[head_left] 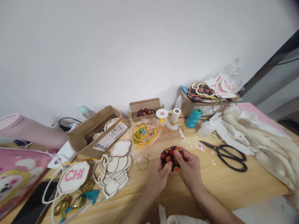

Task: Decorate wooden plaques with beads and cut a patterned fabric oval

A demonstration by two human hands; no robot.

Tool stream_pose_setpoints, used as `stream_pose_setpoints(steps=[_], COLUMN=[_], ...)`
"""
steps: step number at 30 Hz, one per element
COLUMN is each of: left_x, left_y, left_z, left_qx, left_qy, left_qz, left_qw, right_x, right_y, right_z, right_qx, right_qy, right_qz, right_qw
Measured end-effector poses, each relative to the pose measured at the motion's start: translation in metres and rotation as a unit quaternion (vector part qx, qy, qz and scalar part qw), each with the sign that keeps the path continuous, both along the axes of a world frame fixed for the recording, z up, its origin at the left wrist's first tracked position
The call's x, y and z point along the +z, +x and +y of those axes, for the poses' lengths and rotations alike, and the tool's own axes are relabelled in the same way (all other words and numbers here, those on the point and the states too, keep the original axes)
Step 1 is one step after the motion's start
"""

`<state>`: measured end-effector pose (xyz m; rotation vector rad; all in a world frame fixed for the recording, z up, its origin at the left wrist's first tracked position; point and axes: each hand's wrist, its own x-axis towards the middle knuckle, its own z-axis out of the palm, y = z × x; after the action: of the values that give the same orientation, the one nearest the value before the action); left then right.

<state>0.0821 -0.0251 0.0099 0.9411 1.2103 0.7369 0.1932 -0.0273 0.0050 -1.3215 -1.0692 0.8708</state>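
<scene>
A small stuffed pouch of black fabric with red and yellow flowers (170, 157) sits between my left hand (158, 177) and my right hand (188, 168). Fingers of both hands pinch it from either side, and they hide its lower part. Just left of my hands lie a stack of cream cloud-shaped cutouts (114, 169) and a tangle of yellow cord on clear plastic (145, 135). Black-handled scissors (225, 157) rest on the wooden table (217, 183) to the right of my right hand.
Cardboard boxes (98, 132) holding cutouts and fabric stand along the white wall. A teal thread cone (193, 118) and paper spools stand behind my hands. Crumpled cream cloth (254, 140) lies at the right. A "CHI" tag (73, 177) and gold bells (70, 200) lie at the left.
</scene>
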Motion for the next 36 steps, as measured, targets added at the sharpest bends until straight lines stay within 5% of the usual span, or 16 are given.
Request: stream_pose_setpoints(steps=[11, 21, 24, 29, 36], left_x=[-0.006, 0.009, 0.008, 0.006, -0.001], left_y=[0.008, 0.009, 0.008, 0.007, 0.006], left_z=[-0.003, -0.002, -0.001, 0.002, 0.001], left_qx=[0.181, 0.135, 0.137, 0.05, -0.001], left_qy=[-0.042, -0.085, -0.086, -0.043, 0.044], left_qz=[-0.021, -0.167, -0.137, -0.052, -0.035], left_qw=[0.982, 0.973, 0.977, 0.997, 0.998], right_x=[0.004, 0.003, 0.0, -0.001, 0.0], right_y=[-0.009, 0.008, 0.009, 0.008, 0.005], right_z=[-0.01, 0.006, 0.007, 0.008, 0.006], right_qx=[-0.001, 0.032, 0.031, 0.021, -0.035], right_qy=[0.057, 0.004, -0.007, -0.022, -0.052], right_qz=[-0.068, -0.021, -0.006, 0.032, 0.181], right_qw=[0.996, 0.999, 0.999, 0.999, 0.981])
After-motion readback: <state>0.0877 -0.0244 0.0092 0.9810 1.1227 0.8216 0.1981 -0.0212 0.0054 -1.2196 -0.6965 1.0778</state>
